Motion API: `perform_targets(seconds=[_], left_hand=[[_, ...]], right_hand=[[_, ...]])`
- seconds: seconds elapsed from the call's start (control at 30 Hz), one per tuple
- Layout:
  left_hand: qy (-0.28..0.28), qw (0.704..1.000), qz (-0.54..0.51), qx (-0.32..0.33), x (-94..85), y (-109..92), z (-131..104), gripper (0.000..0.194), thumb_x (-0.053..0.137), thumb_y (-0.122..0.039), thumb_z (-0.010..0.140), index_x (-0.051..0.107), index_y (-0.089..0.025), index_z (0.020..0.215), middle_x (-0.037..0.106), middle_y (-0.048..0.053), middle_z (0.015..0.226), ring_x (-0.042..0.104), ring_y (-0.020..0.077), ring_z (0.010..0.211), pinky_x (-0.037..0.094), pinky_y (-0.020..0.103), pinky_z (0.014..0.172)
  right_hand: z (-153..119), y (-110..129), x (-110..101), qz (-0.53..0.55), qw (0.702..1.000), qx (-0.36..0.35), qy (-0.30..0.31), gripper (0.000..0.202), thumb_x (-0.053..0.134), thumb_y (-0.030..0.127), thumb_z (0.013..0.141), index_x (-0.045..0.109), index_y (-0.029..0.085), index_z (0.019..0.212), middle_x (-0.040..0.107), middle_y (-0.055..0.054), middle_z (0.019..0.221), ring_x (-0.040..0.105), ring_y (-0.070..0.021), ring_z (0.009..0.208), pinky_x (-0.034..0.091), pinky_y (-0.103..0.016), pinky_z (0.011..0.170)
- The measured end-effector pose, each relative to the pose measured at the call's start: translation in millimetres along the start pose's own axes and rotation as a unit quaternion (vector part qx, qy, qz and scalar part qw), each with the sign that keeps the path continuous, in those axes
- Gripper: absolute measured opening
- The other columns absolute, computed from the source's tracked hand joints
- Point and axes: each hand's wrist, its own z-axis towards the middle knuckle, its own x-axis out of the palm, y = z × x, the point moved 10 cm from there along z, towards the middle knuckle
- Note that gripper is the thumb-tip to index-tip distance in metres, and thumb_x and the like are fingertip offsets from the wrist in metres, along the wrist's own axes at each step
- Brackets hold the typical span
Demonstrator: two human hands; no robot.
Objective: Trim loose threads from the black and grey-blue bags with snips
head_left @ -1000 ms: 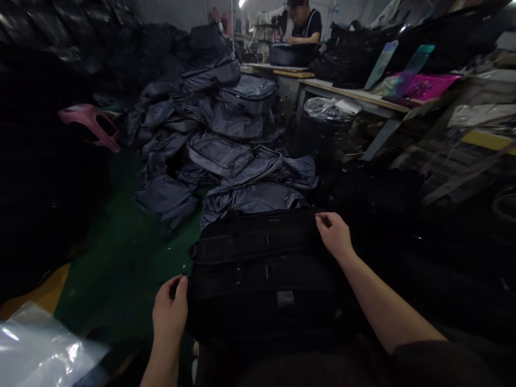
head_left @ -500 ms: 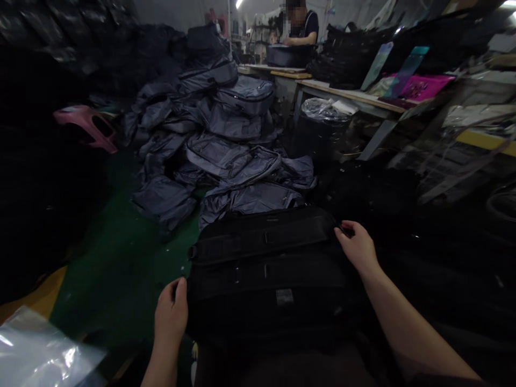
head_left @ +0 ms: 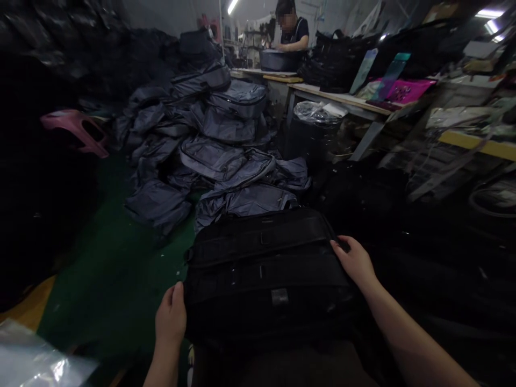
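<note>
A black backpack (head_left: pixel 282 277) lies across my lap, its two padded shoulder straps facing up and a small grey patch showing on its lower part. My left hand (head_left: pixel 171 312) grips the bag's left edge, thumb on the near side and the other fingers partly hidden. At the opposite end, my right hand (head_left: pixel 355 260) is closed on the upper right edge, pinching the black fabric. Just beyond the bag lies a heap of grey-blue backpacks (head_left: pixel 226 156) on the floor.
A pink plastic stool (head_left: pixel 76 129) is at left on the green floor (head_left: pixel 121 269). Clear plastic (head_left: pixel 36 357) lies at lower left. A person (head_left: pixel 292 32) works behind a bench (head_left: pixel 342 97) with a magenta basket (head_left: pixel 407 90). A lined bin (head_left: pixel 310 129) stands below it.
My right hand has slid a little down the bag's right edge. The whole scene has shifted slightly left with my head. My left hand keeps its hold.
</note>
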Motion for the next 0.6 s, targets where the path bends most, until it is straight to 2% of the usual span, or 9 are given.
perform_targets(seconds=[0.1, 0.37, 0.5, 0.6], left_hand=[[-0.005, 1.000, -0.005, 0.000, -0.7, 0.8, -1.9, 0.061, 0.031, -0.063, 0.083, 0.056, -0.018, 0.116, 0.058, 0.014, 0.121, 0.051, 0.0328, 0.112, 0.041, 0.044, 0.091], [-0.003, 1.000, -0.007, -0.002, -0.2, -2.2, -5.3, 0.061, 0.030, -0.063, 0.083, 0.057, -0.018, 0.114, 0.059, 0.014, 0.119, 0.052, 0.0321, 0.111, 0.041, 0.043, 0.091], [-0.006, 1.000, -0.007, 0.007, -0.4, -0.5, -2.3, 0.060, 0.030, -0.063, 0.083, 0.058, -0.019, 0.112, 0.059, 0.013, 0.117, 0.053, 0.0314, 0.109, 0.042, 0.043, 0.089], [-0.003, 1.000, -0.006, 0.009, -1.2, 0.3, 1.1, 0.058, 0.031, -0.062, 0.083, 0.058, -0.019, 0.111, 0.060, 0.013, 0.117, 0.054, 0.0313, 0.107, 0.044, 0.043, 0.087]], right_hand=[[1.7, -6.4, 3.2, 0.009, 1.000, 0.017, 0.007, 0.055, 0.055, 0.061, 0.074, 0.061, 0.020, 0.111, 0.063, -0.011, 0.112, 0.061, -0.0260, 0.085, 0.048, -0.039, 0.073], [5.8, -17.1, 17.1, 0.077, 0.994, 0.061, 0.055, 0.055, 0.060, 0.061, 0.070, 0.064, 0.017, 0.102, 0.068, -0.013, 0.102, 0.062, -0.0305, 0.098, 0.045, -0.044, 0.089], [-6.1, -15.7, 21.9, 0.127, 0.979, 0.105, 0.120, 0.053, 0.063, 0.062, 0.068, 0.067, 0.016, 0.095, 0.071, -0.013, 0.097, 0.066, -0.0296, 0.092, 0.050, -0.042, 0.084], [-26.7, -11.4, 27.2, 0.204, 0.946, 0.148, 0.205, 0.049, 0.065, 0.057, 0.071, 0.068, 0.016, 0.097, 0.072, -0.011, 0.095, 0.068, -0.0266, 0.087, 0.055, -0.036, 0.078]])
